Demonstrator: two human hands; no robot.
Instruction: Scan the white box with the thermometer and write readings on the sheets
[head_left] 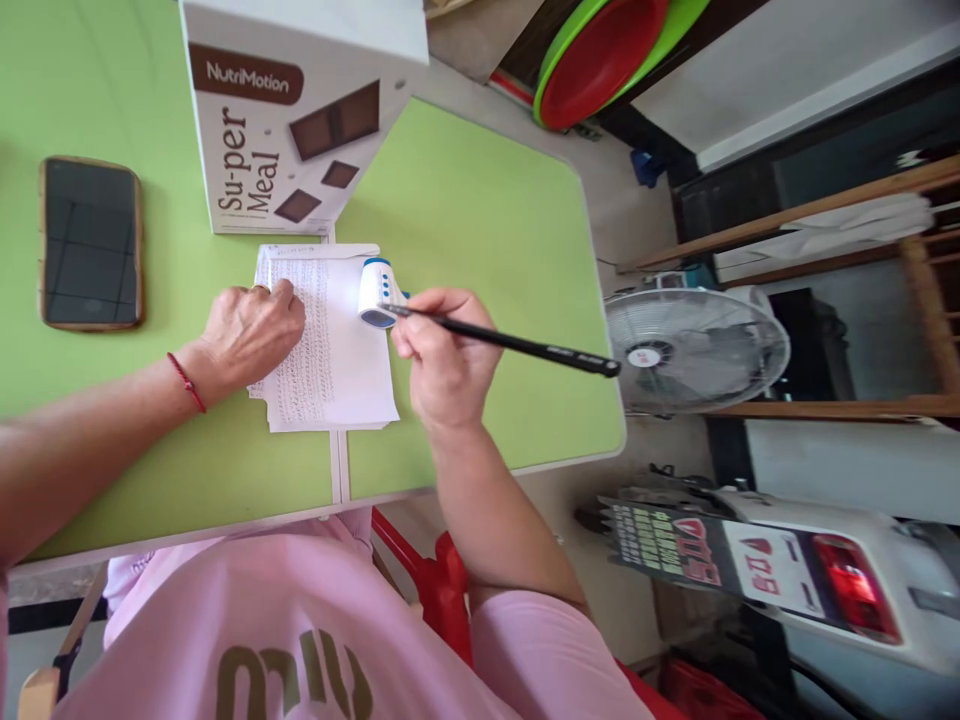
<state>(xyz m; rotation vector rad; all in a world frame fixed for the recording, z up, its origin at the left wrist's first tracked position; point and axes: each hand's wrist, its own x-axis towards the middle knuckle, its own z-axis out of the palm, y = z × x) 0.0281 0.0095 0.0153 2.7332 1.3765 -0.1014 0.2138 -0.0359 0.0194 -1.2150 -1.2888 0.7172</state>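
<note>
A green table [480, 215] fills the left, a fan [697, 350] stands right. White papers [360, 370], densely written on the left, lie mid-table. The left hand [253, 330] rests on them, grip unclear; the right hand [454, 365], apart, clamps a black pen [532, 348].

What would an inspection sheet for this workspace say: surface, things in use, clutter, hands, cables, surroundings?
Surface: green table, a pale seam running under the paper.
Things in use: paper, partly covered with rows of writing; black pen; blue-and-white device by the paper's right edge.
Clutter: phone to the left; box beyond the paper.
Hands: left hand rests on the paper; right hand holds the pen.
Cables: nothing seen on the table.
Surroundings: fan, scooter and basins off to the right.
</note>
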